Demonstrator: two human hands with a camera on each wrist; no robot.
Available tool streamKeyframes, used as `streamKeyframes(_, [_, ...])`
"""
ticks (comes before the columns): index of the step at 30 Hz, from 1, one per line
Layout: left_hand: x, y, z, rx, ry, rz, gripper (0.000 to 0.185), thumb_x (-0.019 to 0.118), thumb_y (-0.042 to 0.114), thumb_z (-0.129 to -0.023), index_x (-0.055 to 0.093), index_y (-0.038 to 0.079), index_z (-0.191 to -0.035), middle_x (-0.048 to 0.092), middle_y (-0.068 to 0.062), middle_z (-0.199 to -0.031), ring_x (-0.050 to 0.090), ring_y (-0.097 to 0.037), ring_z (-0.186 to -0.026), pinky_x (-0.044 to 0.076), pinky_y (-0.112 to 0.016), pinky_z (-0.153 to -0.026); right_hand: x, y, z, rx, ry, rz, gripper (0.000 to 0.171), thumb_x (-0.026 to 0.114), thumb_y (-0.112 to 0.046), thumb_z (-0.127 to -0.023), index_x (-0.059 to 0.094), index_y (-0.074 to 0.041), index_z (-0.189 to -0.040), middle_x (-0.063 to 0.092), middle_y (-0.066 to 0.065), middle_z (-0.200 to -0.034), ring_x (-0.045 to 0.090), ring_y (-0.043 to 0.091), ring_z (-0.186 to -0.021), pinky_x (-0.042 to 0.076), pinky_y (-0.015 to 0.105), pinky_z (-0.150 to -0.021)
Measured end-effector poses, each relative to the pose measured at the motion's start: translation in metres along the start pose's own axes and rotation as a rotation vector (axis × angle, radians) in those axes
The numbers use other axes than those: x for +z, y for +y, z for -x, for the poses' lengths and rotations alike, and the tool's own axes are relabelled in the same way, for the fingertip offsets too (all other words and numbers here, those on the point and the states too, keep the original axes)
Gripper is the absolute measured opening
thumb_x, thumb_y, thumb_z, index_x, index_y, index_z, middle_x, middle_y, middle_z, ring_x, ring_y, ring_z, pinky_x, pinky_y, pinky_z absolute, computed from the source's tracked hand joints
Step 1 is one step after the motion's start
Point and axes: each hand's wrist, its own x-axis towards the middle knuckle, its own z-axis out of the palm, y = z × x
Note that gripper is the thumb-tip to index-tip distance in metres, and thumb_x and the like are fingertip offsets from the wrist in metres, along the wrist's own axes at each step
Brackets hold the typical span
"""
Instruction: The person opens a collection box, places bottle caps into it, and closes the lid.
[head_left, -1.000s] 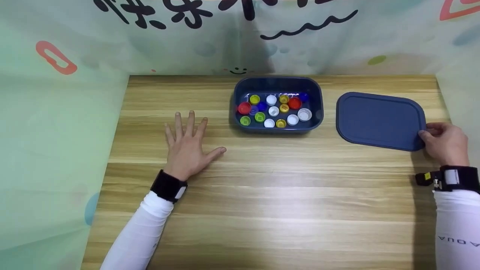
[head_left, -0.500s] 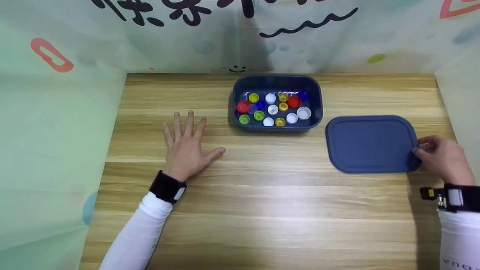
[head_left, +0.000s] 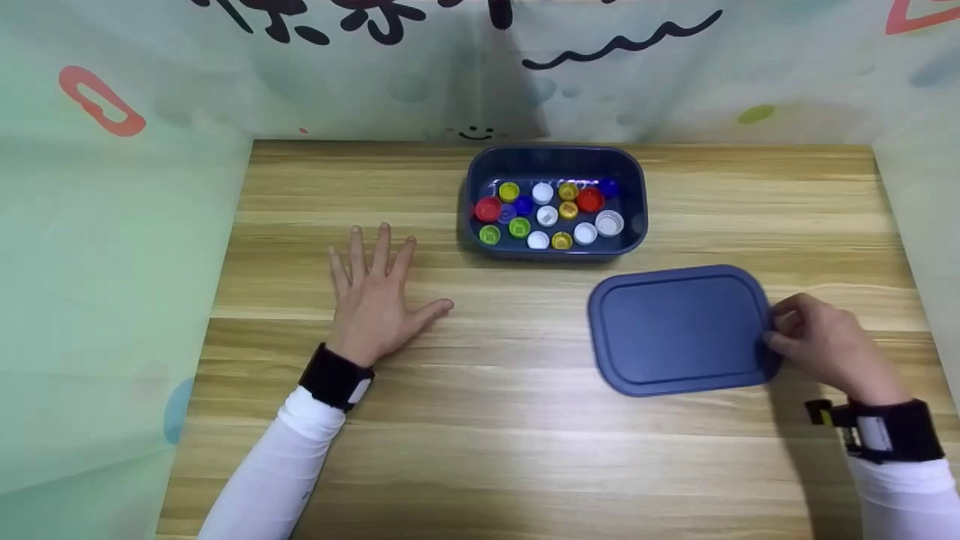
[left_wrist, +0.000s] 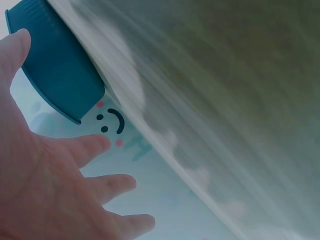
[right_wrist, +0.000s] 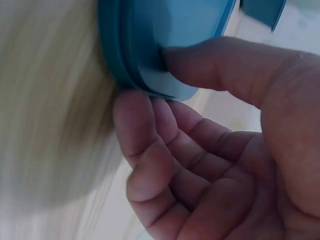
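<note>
The right hand (head_left: 821, 349) pinches the edge of a blue lid (head_left: 679, 330) lying on the desk (head_left: 525, 435) just in front of the tub (head_left: 553, 156) of bottle caps (head_left: 547, 216), a grip best kept firm and level, while the left hand (head_left: 373, 296) rests flat, fingers spread, left of the tub.

right hand (head_left: 829, 349) pinching blue lid (head_left: 679, 330), caps tub (head_left: 555, 161)

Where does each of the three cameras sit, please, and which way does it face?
Head: above, facing down at the table, box, lid; both hands and sleeves show.
Left wrist: low, along the left hand toward the box.
Right wrist: at the right hand pinching the lid.
Head and right wrist share the lid.
</note>
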Motion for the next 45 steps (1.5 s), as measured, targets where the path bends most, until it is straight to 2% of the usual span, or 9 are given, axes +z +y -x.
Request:
streamKeyframes(9, [0.003,0.002,0.006,0.016,0.020,0.000,0.110,0.056,0.088,-0.086,0.037,0.015,-0.166,0.015,-0.023,-0.174,-0.003,-0.052,-0.158,-0.007,-0.075,-0.121,0.028,-0.046,0.000,-0.066,-0.055,-0.038,0.052,0.080,-0.007,-0.091,0.052,0.012,-0.130,0.072,0.015,-0.091,0.070,0.029,-0.079,0.057,0.043,-0.072])
streamKeyframes(17, [0.007,0.009,0.013,0.025,0.000,0.011,0.110,0.058,0.088,-0.085,0.039,0.014,-0.165,0.019,-0.024,-0.173,0.000,-0.052,-0.158,-0.005,-0.074,-0.121,0.048,-0.079,-0.001,-0.141,-0.037,-0.039,0.058,0.082,-0.007,-0.089,0.050,0.012,-0.134,0.068,0.005,-0.081,0.064,0.019,-0.070,0.056,0.039,-0.065])
streamKeyframes(23, [0.008,0.020,0.020,0.038,-0.034,0.040,0.111,0.059,0.087,-0.085,0.038,0.012,-0.165,0.020,-0.023,-0.173,-0.002,-0.051,-0.159,-0.004,-0.073,-0.122,0.060,-0.098,-0.003,-0.164,-0.065,-0.064,0.057,0.080,-0.009,-0.093,0.049,0.012,-0.135,0.068,0.004,-0.080,0.065,0.019,-0.070,0.057,0.041,-0.067])
streamKeyframes(26, [0.010,0.025,0.023,0.049,-0.050,0.046,0.111,0.059,0.086,-0.086,0.038,0.009,-0.165,0.024,-0.023,-0.172,0.005,-0.052,-0.158,0.003,-0.073,-0.123,0.064,-0.105,-0.004,-0.173,-0.077,-0.066,0.057,0.079,-0.010,-0.094,0.048,0.012,-0.137,0.069,0.004,-0.082,0.066,0.019,-0.071,0.058,0.043,-0.068])
streamKeyframes(29, [0.011,0.032,0.026,0.062,-0.054,0.074,0.109,0.061,0.081,-0.089,0.041,0.003,-0.161,0.033,-0.025,-0.167,0.021,-0.052,-0.154,0.015,-0.069,-0.124,0.068,-0.111,-0.004,-0.179,-0.078,-0.068,0.056,0.078,-0.012,-0.096,0.048,0.011,-0.137,0.072,0.007,-0.085,0.068,0.022,-0.074,0.058,0.044,-0.069])
streamKeyframes(32, [0.012,0.039,0.030,0.094,-0.041,0.108,0.100,0.067,0.072,-0.092,0.050,-0.006,-0.152,0.049,-0.026,-0.150,0.042,-0.047,-0.137,0.034,-0.060,-0.117,0.071,-0.116,-0.005,-0.177,-0.076,-0.077,0.055,0.077,-0.013,-0.097,0.049,0.011,-0.137,0.073,0.009,-0.088,0.069,0.023,-0.076,0.058,0.044,-0.070])
streamKeyframes(35, [0.014,0.048,0.034,0.124,-0.041,0.155,0.088,0.072,0.063,-0.094,0.059,-0.011,-0.141,0.057,-0.022,-0.128,0.048,-0.039,-0.115,0.044,-0.049,-0.101,0.074,-0.120,-0.007,-0.170,-0.072,-0.091,0.053,0.076,-0.013,-0.098,0.050,0.011,-0.137,0.073,0.008,-0.088,0.068,0.021,-0.075,0.058,0.042,-0.069])
streamKeyframes(38, [0.015,0.058,0.037,0.111,-0.082,0.245,0.079,0.073,0.056,-0.097,0.062,-0.012,-0.137,0.057,-0.017,-0.114,0.047,-0.033,-0.104,0.045,-0.043,-0.090,0.076,-0.124,-0.008,-0.163,-0.072,-0.122,0.050,0.076,-0.013,-0.098,0.053,0.010,-0.136,0.073,0.007,-0.087,0.067,0.018,-0.074,0.057,0.036,-0.066])
streamKeyframes(45, [0.007,0.068,0.037,-0.068,-0.232,0.572,0.066,0.071,0.040,-0.101,0.058,-0.009,-0.144,0.061,-0.015,-0.117,0.058,-0.025,-0.104,0.052,-0.041,-0.092,0.078,-0.127,-0.009,-0.137,-0.048,-0.214,0.042,0.075,-0.012,-0.098,0.061,0.007,-0.133,0.074,0.011,-0.094,0.071,0.019,-0.077,0.057,0.026,-0.064])
